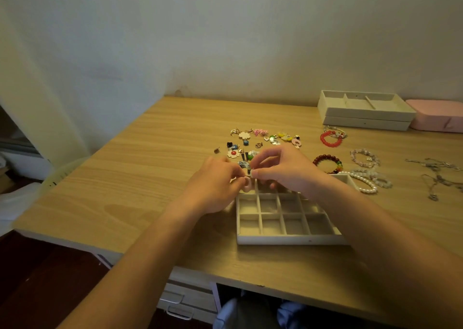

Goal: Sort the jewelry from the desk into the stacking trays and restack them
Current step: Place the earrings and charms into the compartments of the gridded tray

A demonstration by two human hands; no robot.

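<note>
A cream grid tray (288, 238) with several small square compartments lies on the wooden desk in front of me. Both hands meet over its far left corner. My left hand (215, 180) pinches a small pink ring-shaped earring (246, 186), and my right hand (283, 168) pinches a small metal part at the top of the same earring. A scatter of colourful earrings (258, 140) lies just beyond my hands. Beaded bracelets (330, 138) in red, dark red and pearl white lie to the right of the tray. The visible compartments look bare.
Two stacked cream trays (365, 108) stand at the back right beside a pink box (436, 115). Thin silver necklaces (436, 173) lie at the far right. The desk's left half (125, 178) is bare wood. Drawers (185, 301) show below the front edge.
</note>
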